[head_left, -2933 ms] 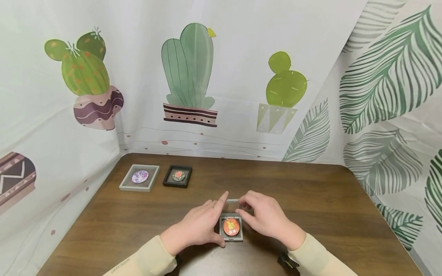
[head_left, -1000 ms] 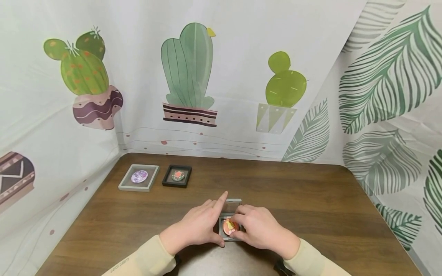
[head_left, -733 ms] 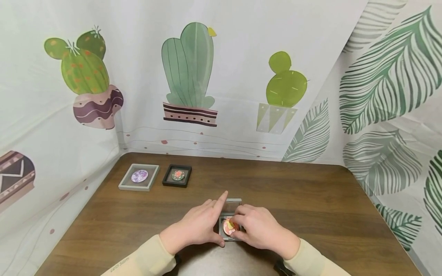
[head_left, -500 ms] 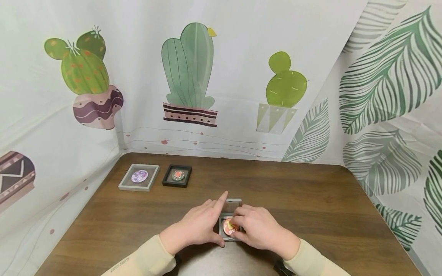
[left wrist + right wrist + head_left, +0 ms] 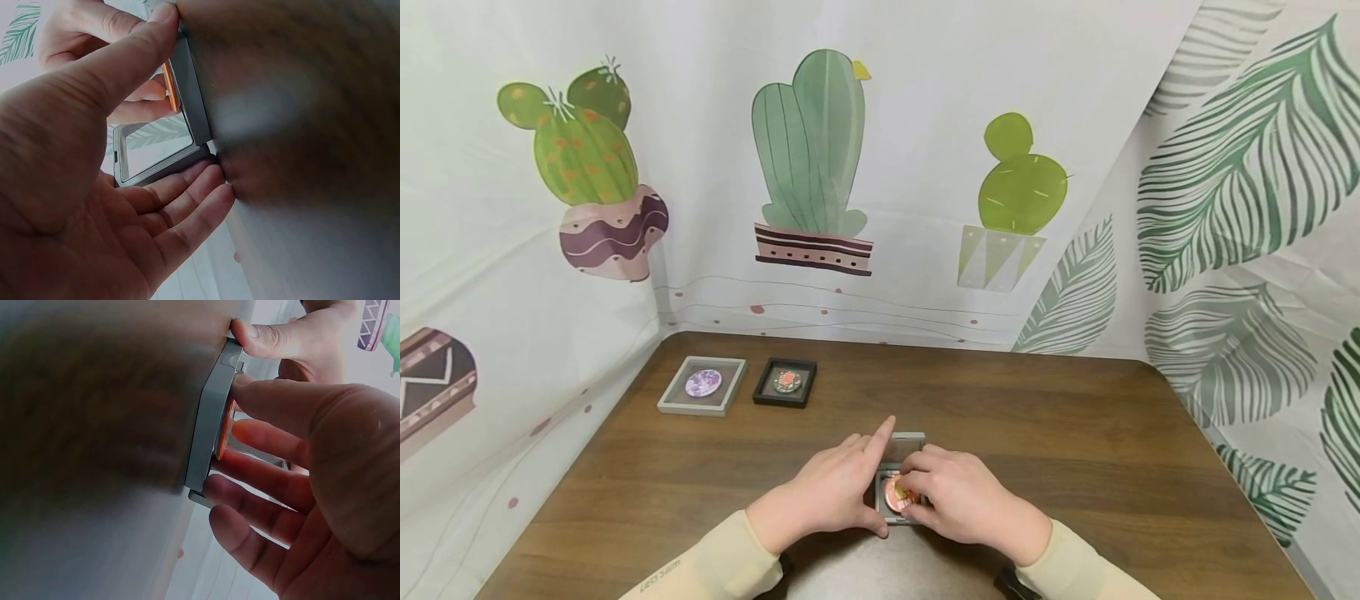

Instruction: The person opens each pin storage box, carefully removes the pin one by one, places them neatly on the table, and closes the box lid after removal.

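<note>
Letting the badge (image 5: 892,497) slip could leave it crooked in the box (image 5: 192,87) on the tabletop (image 5: 1075,433), if the right hand (image 5: 970,496), whose bent fingers pinch the badge's edges, loosens too soon, while the left hand (image 5: 831,492), fingers mostly straight and spread wide, touches the box.

Backdrop (image 5: 917,92): white fabric printed with potted cacti (image 5: 808,158); right side, pale panel (image 5: 1157,321) with green and grey leaves (image 5: 1247,167). Table (image 5: 1037,408): brown wood grain, rounded far corners; soft glare (image 5: 880,575) toward the front
</note>
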The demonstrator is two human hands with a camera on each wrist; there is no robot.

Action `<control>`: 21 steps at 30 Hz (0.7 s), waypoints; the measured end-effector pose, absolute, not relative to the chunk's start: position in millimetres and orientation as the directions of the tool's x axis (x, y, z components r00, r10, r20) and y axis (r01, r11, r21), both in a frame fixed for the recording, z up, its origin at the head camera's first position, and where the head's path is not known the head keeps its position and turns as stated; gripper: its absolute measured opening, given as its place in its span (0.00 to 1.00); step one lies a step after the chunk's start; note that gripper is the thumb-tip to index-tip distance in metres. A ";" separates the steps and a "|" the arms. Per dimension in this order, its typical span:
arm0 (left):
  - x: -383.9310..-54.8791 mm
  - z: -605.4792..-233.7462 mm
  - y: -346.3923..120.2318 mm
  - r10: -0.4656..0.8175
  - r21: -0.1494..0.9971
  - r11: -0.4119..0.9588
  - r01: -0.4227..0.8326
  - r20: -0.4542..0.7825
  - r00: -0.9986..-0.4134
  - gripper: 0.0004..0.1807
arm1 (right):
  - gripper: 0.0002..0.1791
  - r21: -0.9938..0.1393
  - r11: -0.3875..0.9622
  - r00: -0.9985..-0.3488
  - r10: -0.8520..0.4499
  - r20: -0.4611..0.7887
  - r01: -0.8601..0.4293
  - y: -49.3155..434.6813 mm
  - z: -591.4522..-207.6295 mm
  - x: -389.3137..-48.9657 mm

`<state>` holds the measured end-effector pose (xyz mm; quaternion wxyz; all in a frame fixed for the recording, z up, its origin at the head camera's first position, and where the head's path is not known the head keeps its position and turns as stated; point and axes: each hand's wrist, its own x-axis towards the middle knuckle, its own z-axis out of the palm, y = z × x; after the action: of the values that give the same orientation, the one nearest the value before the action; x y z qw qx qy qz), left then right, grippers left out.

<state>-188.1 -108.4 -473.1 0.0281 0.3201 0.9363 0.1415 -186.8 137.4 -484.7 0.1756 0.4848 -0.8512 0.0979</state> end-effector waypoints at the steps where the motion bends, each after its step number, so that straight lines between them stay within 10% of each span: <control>1: -188.1 -473.3 -108.5 0.607 0.284 0.755 0.591 0.037 -0.794 0.81 | 0.12 0.001 0.508 -0.467 -0.792 0.392 -0.861 137.3 -484.7 -186.8; 21: -188.7 -475.0 -108.4 0.613 0.272 0.751 0.602 0.053 -0.788 0.81 | 0.09 -0.067 0.489 -0.477 -0.798 0.368 -0.870 136.0 -482.4 -187.1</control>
<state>-188.7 -108.4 -475.0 0.0198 0.3249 0.9353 0.1384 -187.1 136.0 -482.4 0.1455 0.4901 -0.8506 0.1229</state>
